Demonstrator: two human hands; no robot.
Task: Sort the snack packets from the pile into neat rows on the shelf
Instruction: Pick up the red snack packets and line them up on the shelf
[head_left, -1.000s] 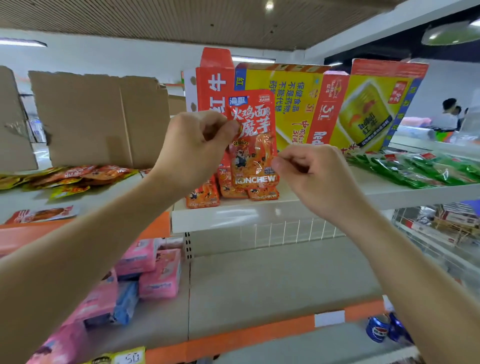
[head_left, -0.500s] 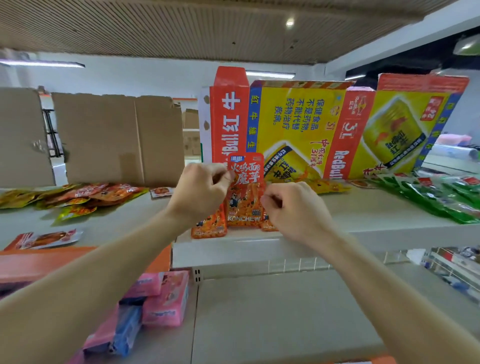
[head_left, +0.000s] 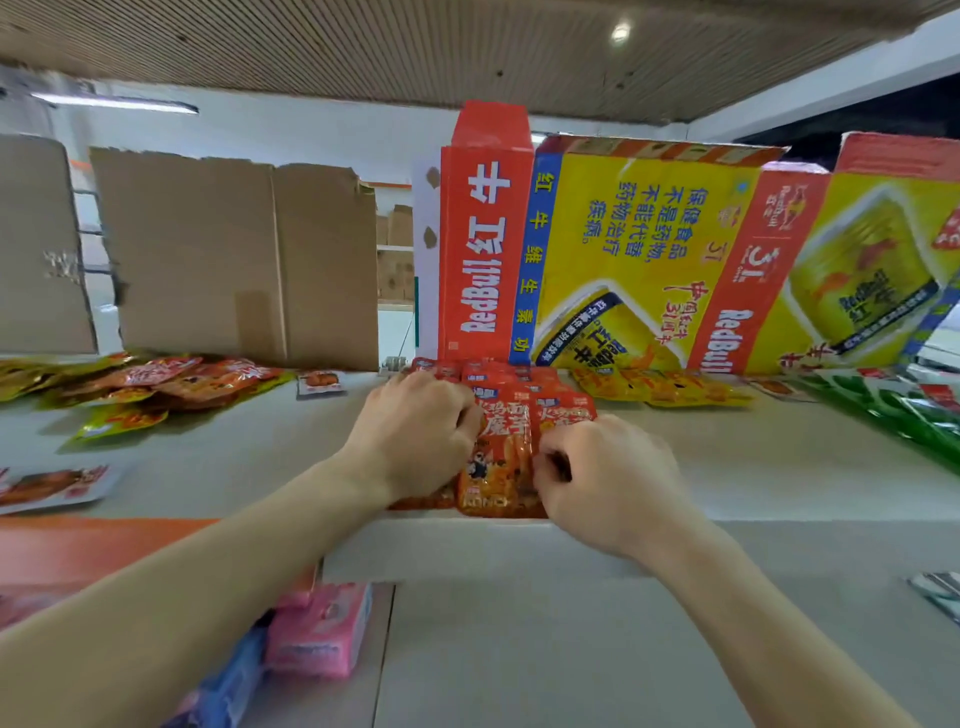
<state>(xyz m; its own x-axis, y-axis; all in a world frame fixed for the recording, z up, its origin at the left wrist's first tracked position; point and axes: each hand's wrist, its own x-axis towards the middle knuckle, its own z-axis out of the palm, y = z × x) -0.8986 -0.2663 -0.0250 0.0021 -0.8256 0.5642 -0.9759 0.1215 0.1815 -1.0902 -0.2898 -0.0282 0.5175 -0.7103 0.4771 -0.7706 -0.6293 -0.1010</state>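
As L hand (head_left: 415, 431), R hand (head_left: 608, 478) grip it, packet (head_left: 498, 457) runs front-to-back, top rearward.

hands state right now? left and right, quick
Left hand: closed, gripping the orange snack packet by its left edge.
Right hand: fingers curled at the packet's right edge; cannot tell whether it grips.

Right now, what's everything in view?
Orange packets: several, orange, rows at shelf centre.
Pile: one, orange and yellow, shelf left.
Yellow packets: few, yellow, right of centre.
Green packets: several, green, far right.
Cartons: count unclear, red and yellow, upright at back.
Cardboard: two sheets, brown, back left.
Pink packs: few, pink, lower shelf.
Shelf: one, white.
Left hand: grips front orange packet's left edge.
Right hand: grips its right edge.
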